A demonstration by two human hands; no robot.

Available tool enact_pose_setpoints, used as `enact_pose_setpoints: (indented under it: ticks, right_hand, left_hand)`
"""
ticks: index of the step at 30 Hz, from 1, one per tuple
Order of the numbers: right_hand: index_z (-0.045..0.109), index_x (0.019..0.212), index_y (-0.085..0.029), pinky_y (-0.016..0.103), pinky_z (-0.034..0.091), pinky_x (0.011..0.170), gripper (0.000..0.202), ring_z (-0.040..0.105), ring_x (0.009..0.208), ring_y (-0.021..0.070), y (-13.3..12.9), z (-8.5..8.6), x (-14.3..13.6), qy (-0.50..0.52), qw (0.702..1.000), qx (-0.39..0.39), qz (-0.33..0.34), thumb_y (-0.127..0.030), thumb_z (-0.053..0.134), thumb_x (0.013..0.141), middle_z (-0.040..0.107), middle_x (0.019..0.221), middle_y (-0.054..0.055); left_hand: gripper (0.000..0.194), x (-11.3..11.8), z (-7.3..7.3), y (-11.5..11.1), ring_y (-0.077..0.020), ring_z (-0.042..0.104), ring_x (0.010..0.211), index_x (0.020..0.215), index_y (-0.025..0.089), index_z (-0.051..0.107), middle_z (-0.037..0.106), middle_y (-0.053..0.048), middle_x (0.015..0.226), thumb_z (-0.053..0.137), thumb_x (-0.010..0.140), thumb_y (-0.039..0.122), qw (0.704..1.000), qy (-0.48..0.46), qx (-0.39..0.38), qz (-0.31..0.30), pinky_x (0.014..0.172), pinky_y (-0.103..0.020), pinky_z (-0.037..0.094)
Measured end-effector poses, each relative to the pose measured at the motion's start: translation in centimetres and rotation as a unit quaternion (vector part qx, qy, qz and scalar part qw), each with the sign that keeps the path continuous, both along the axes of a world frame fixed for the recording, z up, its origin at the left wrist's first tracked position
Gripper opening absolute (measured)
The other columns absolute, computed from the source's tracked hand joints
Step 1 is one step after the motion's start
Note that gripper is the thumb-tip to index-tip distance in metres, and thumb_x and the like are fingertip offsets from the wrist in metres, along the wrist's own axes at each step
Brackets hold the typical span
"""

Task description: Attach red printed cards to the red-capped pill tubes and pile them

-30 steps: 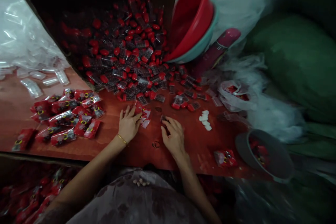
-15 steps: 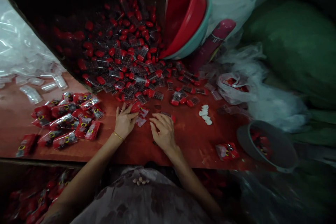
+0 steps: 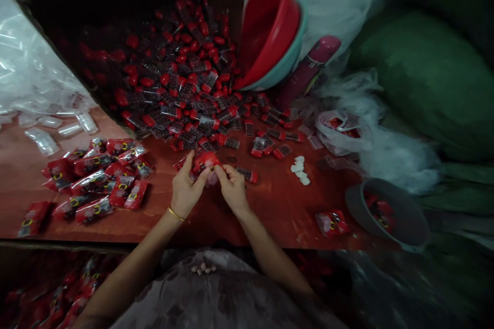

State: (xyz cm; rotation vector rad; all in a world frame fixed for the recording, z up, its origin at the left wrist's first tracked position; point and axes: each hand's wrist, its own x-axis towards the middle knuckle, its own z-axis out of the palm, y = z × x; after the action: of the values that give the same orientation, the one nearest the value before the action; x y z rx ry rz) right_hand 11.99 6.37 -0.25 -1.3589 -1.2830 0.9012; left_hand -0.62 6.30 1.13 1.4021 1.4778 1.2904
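Between my two hands is a small red printed plastic packet (image 3: 206, 160), held a little above the red tabletop (image 3: 276, 211). My left hand (image 3: 187, 185) pinches its left side with thumb and fingers. On its right edge, the thumb and forefinger of my right hand (image 3: 233, 185) are closed. Another red wrapper (image 3: 179, 163) lies partly hidden behind my left fingers. Beside my right fingertips rests a small clear container with a red cap (image 3: 247, 175). Several filled red packets (image 3: 92, 175) are heaped to the left of my left hand.
A tilted cardboard box (image 3: 54, 41) spills red-capped containers (image 3: 208, 121) onto the table. Right of it lean a red basin (image 3: 270, 25) and a magenta spray can (image 3: 309, 69). White pieces (image 3: 300, 170), a loose packet (image 3: 332, 222) and a grey bowl (image 3: 355, 205) are at right.
My right hand has moved left and closed on the packet. The packet has been lifted and turned between both hands. The whole view has shifted slightly.
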Motion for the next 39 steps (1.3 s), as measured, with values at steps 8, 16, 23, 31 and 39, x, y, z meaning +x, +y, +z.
enact_pose_setpoints:
  ticks: [8,16,23,31,39]
  right_hand:
    - [0.05,0.056,-0.018,0.021,0.033,0.05,0.041,0.042,0.05,0.0096,-0.2,-1.0,0.8,-0.027,0.999,-0.005,-0.017,-0.044,0.044,0.087,0.046,0.051,-0.004]
    - [0.06,0.066,-0.017,0.022,0.036,0.052,0.035,0.049,0.052,0.0112,0.9,-1.2,2.4,-0.059,0.996,0.012,-0.065,-0.042,0.047,0.085,0.055,0.054,-0.002]
    - [0.046,0.054,-0.019,0.022,0.032,0.05,0.04,0.041,0.048,0.0092,0.2,-1.0,2.3,-0.108,0.988,0.057,-0.094,-0.039,0.042,0.088,0.044,0.048,-0.004]
    - [0.057,0.073,-0.018,0.021,0.037,0.055,0.027,0.049,0.056,0.0107,-0.4,-0.6,0.5,-0.048,0.996,0.057,-0.044,-0.035,0.043,0.089,0.056,0.061,-0.002]
    - [0.062,0.086,-0.018,0.029,0.043,0.071,0.034,0.057,0.076,0.0179,-0.9,-0.4,2.2,-0.262,0.964,0.033,-0.014,-0.037,0.034,0.094,0.065,0.081,0.006]
  left_hand:
    - [0.032,0.6,-0.9,0.7,-0.0113,0.051,0.05,0.069,0.014,0.068,0.063,-0.001,0.059,0.068,0.066,0.046,0.981,-0.119,-0.148,-0.029,0.049,-0.023,0.042]
    - [0.038,-0.2,-1.7,3.6,-0.0394,0.038,0.128,0.108,0.012,0.065,0.049,-0.021,0.135,0.061,0.073,0.026,0.912,0.408,0.016,-0.04,0.103,-0.053,0.027]
    - [0.036,-0.1,-1.2,3.0,-0.0314,0.037,0.132,0.115,0.015,0.062,0.051,-0.016,0.135,0.051,0.083,0.028,0.932,0.339,0.127,-0.014,0.108,-0.05,0.022]
    - [0.035,1.5,0.3,-0.1,-0.0149,0.061,0.064,0.079,0.014,0.073,0.07,-0.004,0.072,0.075,0.061,0.043,0.977,-0.163,-0.123,-0.064,0.063,-0.026,0.048]
    - [0.035,1.3,0.7,0.2,-0.0086,0.055,0.057,0.067,0.012,0.071,0.067,-0.001,0.063,0.083,0.047,0.039,0.93,-0.313,-0.193,0.015,0.059,-0.021,0.046]
